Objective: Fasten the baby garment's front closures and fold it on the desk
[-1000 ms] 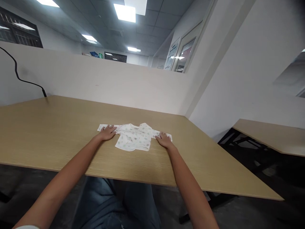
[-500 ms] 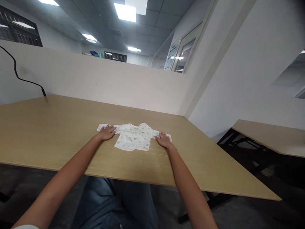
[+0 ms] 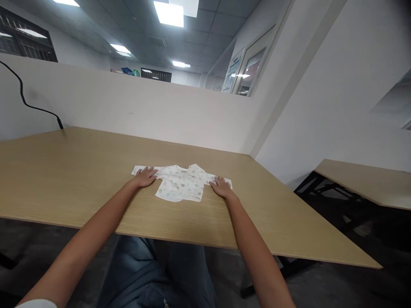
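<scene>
A small white baby shirt (image 3: 181, 184) with a scattered print lies spread flat on the wooden table (image 3: 173, 222), its neckline toward the far side and both sleeves stretched sideways. My left hand (image 3: 146, 176) rests palm down across the left sleeve, fingers spread. On the opposite sleeve, my right hand (image 3: 221, 187) lies flat with its fingers apart. The cuffs show just beyond each hand, while parts of both sleeves are covered by my fingers.
A white partition (image 3: 167, 113) borders the table's far edge and meets a wall at the right. A black cable (image 3: 41, 109) hangs down at the far left. Another table (image 3: 362, 182) stands to the right.
The camera view has shifted very slightly. Both hands stay on the sleeves and the shirt lies as before.
</scene>
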Tool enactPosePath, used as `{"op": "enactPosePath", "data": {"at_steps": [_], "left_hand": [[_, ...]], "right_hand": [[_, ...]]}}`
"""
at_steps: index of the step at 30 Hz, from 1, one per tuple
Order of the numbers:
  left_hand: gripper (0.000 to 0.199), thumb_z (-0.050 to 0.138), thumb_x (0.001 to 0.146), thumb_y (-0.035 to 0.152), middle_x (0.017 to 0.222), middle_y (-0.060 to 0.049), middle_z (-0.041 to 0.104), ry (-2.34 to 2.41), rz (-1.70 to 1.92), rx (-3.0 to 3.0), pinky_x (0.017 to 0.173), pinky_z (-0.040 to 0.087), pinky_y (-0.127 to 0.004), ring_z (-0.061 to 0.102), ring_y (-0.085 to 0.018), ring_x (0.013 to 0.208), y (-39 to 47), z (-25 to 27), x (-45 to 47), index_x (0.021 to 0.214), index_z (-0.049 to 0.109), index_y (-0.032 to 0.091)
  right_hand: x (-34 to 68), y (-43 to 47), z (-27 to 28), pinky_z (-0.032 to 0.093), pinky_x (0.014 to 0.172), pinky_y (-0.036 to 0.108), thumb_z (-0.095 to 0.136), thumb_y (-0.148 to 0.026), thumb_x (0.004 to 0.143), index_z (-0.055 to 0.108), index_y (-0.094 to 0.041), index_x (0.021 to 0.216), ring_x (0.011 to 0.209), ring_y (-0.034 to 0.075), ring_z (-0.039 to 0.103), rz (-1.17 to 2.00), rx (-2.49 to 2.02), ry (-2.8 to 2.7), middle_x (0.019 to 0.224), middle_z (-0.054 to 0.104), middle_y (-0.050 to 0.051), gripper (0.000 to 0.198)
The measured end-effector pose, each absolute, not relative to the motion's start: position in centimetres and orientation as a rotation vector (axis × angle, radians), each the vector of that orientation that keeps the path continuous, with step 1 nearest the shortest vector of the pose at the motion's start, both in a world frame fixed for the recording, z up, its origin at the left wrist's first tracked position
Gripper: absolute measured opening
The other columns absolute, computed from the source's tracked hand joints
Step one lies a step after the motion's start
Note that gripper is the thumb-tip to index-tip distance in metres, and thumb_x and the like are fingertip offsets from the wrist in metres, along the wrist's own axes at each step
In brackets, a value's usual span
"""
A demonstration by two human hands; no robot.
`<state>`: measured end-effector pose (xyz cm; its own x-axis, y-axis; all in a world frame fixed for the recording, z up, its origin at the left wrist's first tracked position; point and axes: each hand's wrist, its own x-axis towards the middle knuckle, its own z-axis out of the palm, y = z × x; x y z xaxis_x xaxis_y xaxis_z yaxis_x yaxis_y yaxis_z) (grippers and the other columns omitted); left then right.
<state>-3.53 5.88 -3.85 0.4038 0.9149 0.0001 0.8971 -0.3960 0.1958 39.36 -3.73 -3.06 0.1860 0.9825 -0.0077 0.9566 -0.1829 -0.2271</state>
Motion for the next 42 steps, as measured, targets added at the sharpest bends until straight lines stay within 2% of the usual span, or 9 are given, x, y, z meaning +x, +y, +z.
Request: {"op": "enactPosePath", "data": {"at_steps": [6,13,21,23,27,30,34,38,42], "left_hand": [[0.068,0.018,0.097,0.06,0.167,-0.002,0.018,1.609,0.152,2.483,0.122,0.011,-0.058,0.01,-0.03,0.154,5.7,-3.8,-3.5,0.157,0.03,0.03],[0.068,0.018,0.097,0.061,0.166,-0.004,0.019,1.604,0.17,2.48,0.121,0.012,-0.058,0.012,-0.032,0.154,5.3,-3.5,-3.3,0.157,0.031,0.03],[0.069,0.019,0.096,0.062,0.167,-0.003,0.018,1.6,0.172,2.491,0.121,0.012,-0.058,0.012,-0.031,0.154,5.9,-4.1,-3.3,0.157,0.031,0.031],[0.069,0.018,0.096,0.063,0.167,-0.003,0.018,1.603,0.178,2.492,0.121,0.012,-0.058,0.012,-0.031,0.154,6.1,-4.3,-3.3,0.156,0.032,0.033],[0.069,0.019,0.096,0.062,0.166,-0.003,0.018,1.59,0.17,2.503,0.121,0.013,-0.058,0.012,-0.032,0.154,6.2,-4.4,-3.4,0.157,0.031,0.031],[0.069,0.019,0.097,0.062,0.166,-0.004,0.019,1.583,0.178,2.508,0.121,0.013,-0.058,0.013,-0.032,0.154,6.3,-4.5,-3.4,0.157,0.031,0.031],[0.069,0.019,0.096,0.061,0.166,-0.003,0.02,1.593,0.177,2.503,0.121,0.013,-0.058,0.013,-0.032,0.154,6.2,-4.4,-3.3,0.157,0.032,0.03],[0.07,0.018,0.096,0.061,0.166,-0.003,0.019,1.585,0.164,2.503,0.121,0.013,-0.058,0.012,-0.031,0.154,5.8,-4.0,-3.2,0.157,0.031,0.029],[0.07,0.017,0.097,0.061,0.167,-0.003,0.016,1.585,0.138,2.49,0.121,0.011,-0.058,0.01,-0.031,0.154,5.6,-3.7,-3.2,0.158,0.028,0.028]], "right_hand": [[39.9,-3.2,-3.7,0.008,0.123,0.051,0.024,-0.054,0.101,0.029,-0.013,0.158,0.153,0.029,0.014,0.237,-2.293,-1.882,0.166,0.021,0.01,0.069],[40.1,-2.6,-4.4,0.006,0.122,0.055,0.02,-0.055,0.101,0.031,-0.019,0.158,0.153,0.03,0.015,0.169,-2.363,-1.788,0.166,0.021,0.008,0.068],[40.5,-2.1,-4.1,0.01,0.121,0.055,0.021,-0.053,0.101,0.036,-0.021,0.155,0.152,0.03,0.018,0.053,-2.353,-1.713,0.164,0.026,0.011,0.065],[40.7,-2.3,-4.1,0.015,0.121,0.049,0.024,-0.049,0.1,0.04,-0.018,0.153,0.15,0.028,0.024,-0.038,-2.262,-1.677,0.161,0.031,0.012,0.063],[41.3,-2.9,-3.8,0.033,0.113,0.032,0.031,-0.033,0.096,0.062,-0.013,0.134,0.131,0.024,0.05,-0.127,-2.17,-1.667,0.139,0.059,0.012,0.053],[41.5,-3.1,-3.6,0.037,0.108,0.029,0.034,-0.03,0.094,0.071,-0.014,0.121,0.123,0.025,0.055,-0.102,-2.203,-1.688,0.129,0.066,0.012,0.049],[41.2,-2.8,-3.9,0.032,0.113,0.032,0.037,-0.039,0.096,0.064,-0.013,0.133,0.133,0.027,0.048,-0.055,-2.267,-1.704,0.141,0.058,0.014,0.053],[40.2,-2.7,-4.4,0.019,0.12,0.045,0.031,-0.046,0.1,0.046,-0.011,0.149,0.146,0.031,0.031,0.013,-2.358,-1.694,0.156,0.04,0.016,0.062],[38.7,-3.3,-3.9,0.013,0.122,0.047,0.035,-0.044,0.098,0.042,-0.01,0.15,0.149,0.03,0.025,-0.107,-2.249,-1.636,0.16,0.034,0.016,0.063]]}}
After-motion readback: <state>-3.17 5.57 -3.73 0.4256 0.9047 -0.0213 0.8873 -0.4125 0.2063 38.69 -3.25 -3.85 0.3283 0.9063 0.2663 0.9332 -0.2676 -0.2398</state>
